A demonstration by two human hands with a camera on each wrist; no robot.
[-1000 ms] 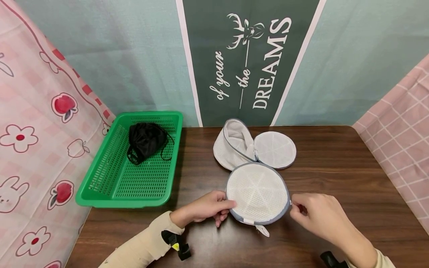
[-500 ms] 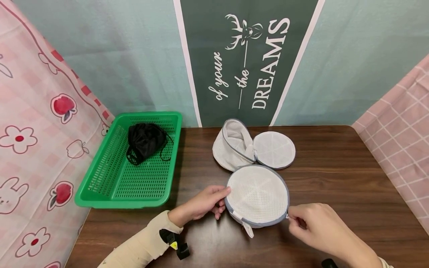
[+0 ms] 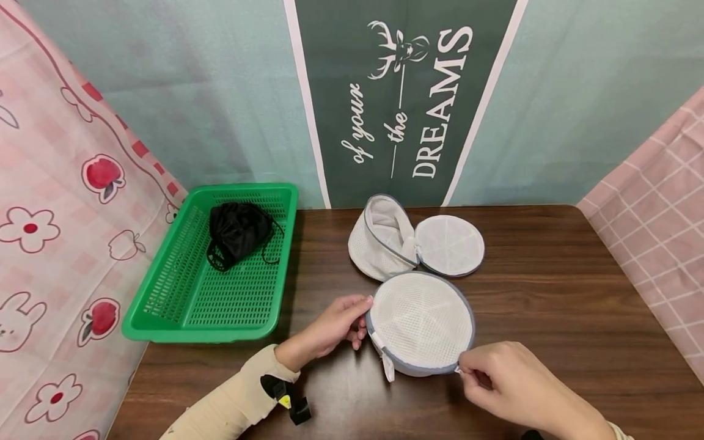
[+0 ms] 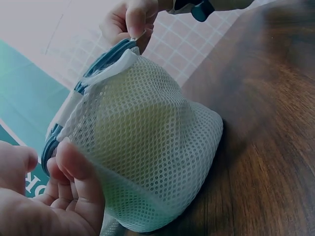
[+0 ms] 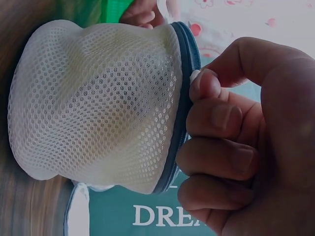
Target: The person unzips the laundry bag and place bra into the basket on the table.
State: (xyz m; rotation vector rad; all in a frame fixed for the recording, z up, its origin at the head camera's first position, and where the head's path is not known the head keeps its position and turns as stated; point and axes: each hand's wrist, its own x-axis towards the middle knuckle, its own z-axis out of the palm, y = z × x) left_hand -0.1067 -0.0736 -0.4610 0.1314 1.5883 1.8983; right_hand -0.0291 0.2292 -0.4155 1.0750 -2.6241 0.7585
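A round white mesh laundry bag (image 3: pixel 420 321) with a blue-grey zipped rim stands on the table in front of me, its lid lying over the top. At its left side my left hand (image 3: pixel 338 324) pinches the rim between thumb and fingers. My right hand (image 3: pixel 506 382) grips the small white zipper pull (image 5: pixel 195 75) at the bag's front right edge, with the other fingers curled in. A white fabric loop (image 3: pixel 388 368) hangs from the rim at the front left. Something pale yellowish shows faintly through the mesh wall (image 4: pixel 142 128) in the left wrist view.
Just behind stands a second mesh bag (image 3: pixel 374 250), unzipped, its round lid (image 3: pixel 451 245) laid out flat to the right. A green plastic basket (image 3: pixel 203 335) at the left holds a black drawstring pouch (image 3: pixel 236 229). Curtains hang behind the table (image 3: pixel 577 293) and on both sides.
My right hand has drawn the zipper pull toward me and left along the rim. The bag has turned, carrying its loop leftward. My left hand has shifted slightly away from me.
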